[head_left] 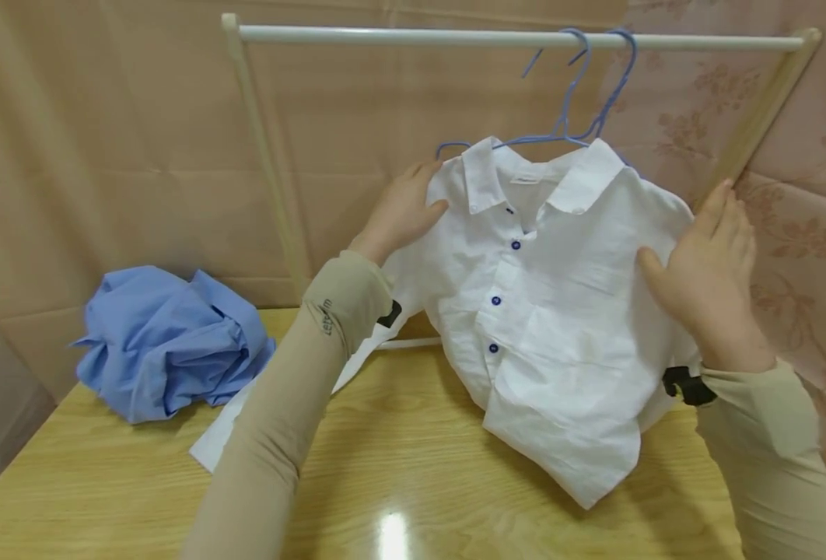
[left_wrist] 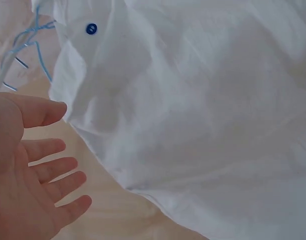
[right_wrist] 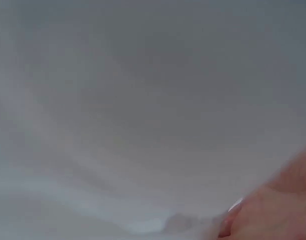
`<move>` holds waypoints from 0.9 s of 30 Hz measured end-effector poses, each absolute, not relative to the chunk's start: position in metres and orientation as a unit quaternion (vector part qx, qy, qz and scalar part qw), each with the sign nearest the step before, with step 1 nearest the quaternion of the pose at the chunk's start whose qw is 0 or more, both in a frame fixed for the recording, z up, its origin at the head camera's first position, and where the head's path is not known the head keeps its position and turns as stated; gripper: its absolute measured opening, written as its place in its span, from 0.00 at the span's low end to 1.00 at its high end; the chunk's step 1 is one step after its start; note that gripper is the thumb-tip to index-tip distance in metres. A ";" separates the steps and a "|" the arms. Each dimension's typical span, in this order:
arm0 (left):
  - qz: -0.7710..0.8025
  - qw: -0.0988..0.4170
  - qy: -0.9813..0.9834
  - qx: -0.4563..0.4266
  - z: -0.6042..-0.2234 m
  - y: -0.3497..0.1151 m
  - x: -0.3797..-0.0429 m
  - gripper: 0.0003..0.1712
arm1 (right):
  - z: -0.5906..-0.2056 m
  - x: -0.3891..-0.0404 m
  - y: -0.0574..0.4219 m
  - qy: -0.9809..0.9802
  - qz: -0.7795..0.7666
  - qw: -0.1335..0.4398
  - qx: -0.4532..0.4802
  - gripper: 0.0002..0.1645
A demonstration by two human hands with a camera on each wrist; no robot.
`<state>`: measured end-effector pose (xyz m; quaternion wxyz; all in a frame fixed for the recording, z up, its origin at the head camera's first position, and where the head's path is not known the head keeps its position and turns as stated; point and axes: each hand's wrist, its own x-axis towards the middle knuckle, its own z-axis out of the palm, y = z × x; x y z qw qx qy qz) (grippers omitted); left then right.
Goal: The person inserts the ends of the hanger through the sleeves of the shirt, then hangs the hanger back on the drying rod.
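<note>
A white short-collared shirt (head_left: 553, 311) with dark blue buttons hangs on a blue wire hanger (head_left: 563, 117) from the rack's rail. My left hand (head_left: 406, 206) is at the shirt's left shoulder in the head view, fingertips by the hanger's end. In the left wrist view, that hand (left_wrist: 33, 170) has its fingers spread and loosely bent, with nothing between them. On the other side, my right hand (head_left: 710, 268) is held along the shirt's right edge, fingers extended and thumb apart. The right wrist view is mostly blurred white cloth (right_wrist: 143, 100), with part of the hand (right_wrist: 277, 215) low at right.
A second blue hanger (head_left: 616, 85) is hooked on the rail (head_left: 399, 35) close by. Crumpled blue cloth (head_left: 168, 342) lies on the wooden table (head_left: 385, 459) at left. A white strip (head_left: 217, 443) shows beneath my left forearm. Curtains (head_left: 140, 140) hang behind the rack.
</note>
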<state>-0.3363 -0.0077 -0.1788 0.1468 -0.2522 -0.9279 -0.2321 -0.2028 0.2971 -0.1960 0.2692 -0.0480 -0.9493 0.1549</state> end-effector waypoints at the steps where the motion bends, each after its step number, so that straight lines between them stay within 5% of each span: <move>1: -0.233 0.149 -0.927 -0.253 -0.179 -0.007 -0.333 0.34 | -0.197 -0.201 0.295 -0.945 0.167 0.278 -0.046 0.53; 10: -0.295 0.182 -0.905 -0.247 -0.200 -0.012 -0.301 0.29 | -0.213 -0.180 0.262 -0.875 0.265 0.405 -0.018 0.49; 15: -0.344 0.190 -0.890 -0.233 -0.224 -0.018 -0.285 0.28 | -0.224 -0.177 0.247 -0.803 0.383 0.454 0.044 0.38; 18: -0.363 0.190 -0.885 -0.220 -0.242 -0.021 -0.276 0.28 | -0.231 -0.177 0.239 -0.734 0.546 0.392 0.101 0.33; 21: -0.365 0.195 -0.885 -0.215 -0.256 -0.024 -0.268 0.27 | -0.237 -0.177 0.237 -0.642 0.705 0.267 0.138 0.33; 27: -0.364 0.215 -0.883 -0.202 -0.273 -0.035 -0.255 0.27 | -0.248 -0.183 0.235 -0.566 0.803 0.106 0.152 0.34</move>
